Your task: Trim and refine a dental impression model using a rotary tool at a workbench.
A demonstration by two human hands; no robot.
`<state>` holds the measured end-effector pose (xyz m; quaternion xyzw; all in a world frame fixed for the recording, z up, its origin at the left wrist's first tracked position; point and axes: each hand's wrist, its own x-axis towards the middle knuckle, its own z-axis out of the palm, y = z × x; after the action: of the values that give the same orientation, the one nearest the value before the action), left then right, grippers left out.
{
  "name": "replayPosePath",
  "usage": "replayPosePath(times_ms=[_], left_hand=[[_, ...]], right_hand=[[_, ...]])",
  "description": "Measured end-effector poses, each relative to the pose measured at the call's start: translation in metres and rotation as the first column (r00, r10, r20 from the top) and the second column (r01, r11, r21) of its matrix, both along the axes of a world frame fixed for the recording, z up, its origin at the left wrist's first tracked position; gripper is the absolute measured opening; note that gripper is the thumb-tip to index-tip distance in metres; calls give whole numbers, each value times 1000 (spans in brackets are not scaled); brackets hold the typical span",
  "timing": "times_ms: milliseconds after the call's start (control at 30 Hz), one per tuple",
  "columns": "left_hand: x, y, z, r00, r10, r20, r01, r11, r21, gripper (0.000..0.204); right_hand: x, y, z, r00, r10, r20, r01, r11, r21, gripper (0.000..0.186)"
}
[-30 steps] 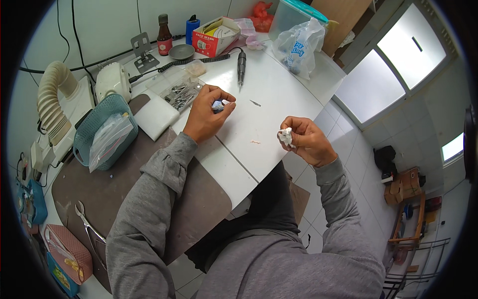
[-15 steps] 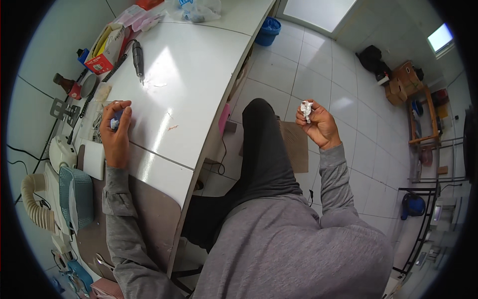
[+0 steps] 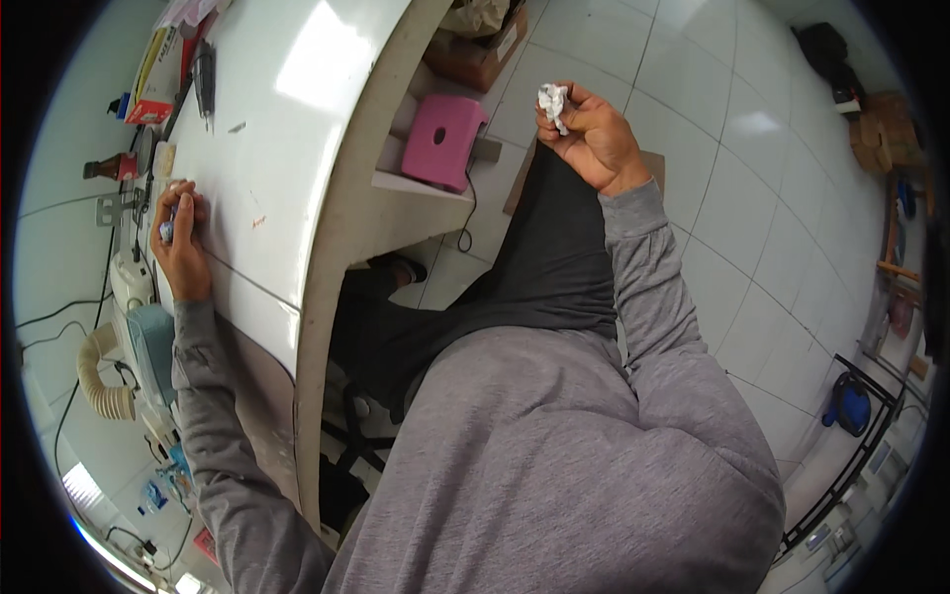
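Note:
Over the floor on the right, my right hand [image 3: 601, 144] is closed on a crumpled piece of white paper or tissue [image 3: 552, 102], pinched between thumb and fingers. My left hand [image 3: 184, 247] rests at the left side of the white table [image 3: 247, 168], its fingers curled. A small blue-and-white thing [image 3: 166, 231] shows inside that grip, mostly covered by the fingers, so its kind cannot be made out. Beyond the left hand lies a dark pen-shaped handpiece [image 3: 205, 84]. A few small reddish scraps [image 3: 259, 222] lie on the tabletop.
A pink plastic stool [image 3: 443, 141] stands under the table, near a cardboard box [image 3: 475, 61]. Along the wall are a red-and-white box [image 3: 156, 84], a brown bottle [image 3: 107, 167], a beige flexible hose [image 3: 96, 371] and a teal basket [image 3: 150, 346]. The table edge runs beside my legs.
The view has turned rightward, bringing the pink stool fully into sight. My right hand, still holding the crumpled white paper, appears higher and further left. My left hand stays at the table, still curled.

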<state>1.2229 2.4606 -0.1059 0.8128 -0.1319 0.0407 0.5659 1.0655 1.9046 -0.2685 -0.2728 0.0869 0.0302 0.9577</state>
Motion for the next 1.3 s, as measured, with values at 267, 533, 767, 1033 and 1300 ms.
replayPosePath(times_ms=[267, 533, 767, 1033, 1300], left_hand=[[-3, -17, -1, 996, 29, 83, -34, 998, 59, 24], [-5, -23, 3, 986, 0, 168, -30, 984, 177, 27], [-2, 6, -5, 983, 33, 178, -55, 991, 123, 27], [-15, -11, -12, 990, 7, 137, -24, 992, 126, 15], [-38, -38, 13, 977, 213, 29, -215, 972, 98, 7]], right_hand=[[-22, 32, -16, 984, 175, 23, -176, 984, 27, 22], [-58, 54, -6, 964, 266, 25, -266, 964, 0, 12], [-70, 75, -7, 977, 210, 19, -211, 977, 23, 22], [-27, -36, -23, 974, -195, -115, 190, 981, -47, 18], [149, -120, -104, 798, -500, -337, 469, 866, -175, 20]])
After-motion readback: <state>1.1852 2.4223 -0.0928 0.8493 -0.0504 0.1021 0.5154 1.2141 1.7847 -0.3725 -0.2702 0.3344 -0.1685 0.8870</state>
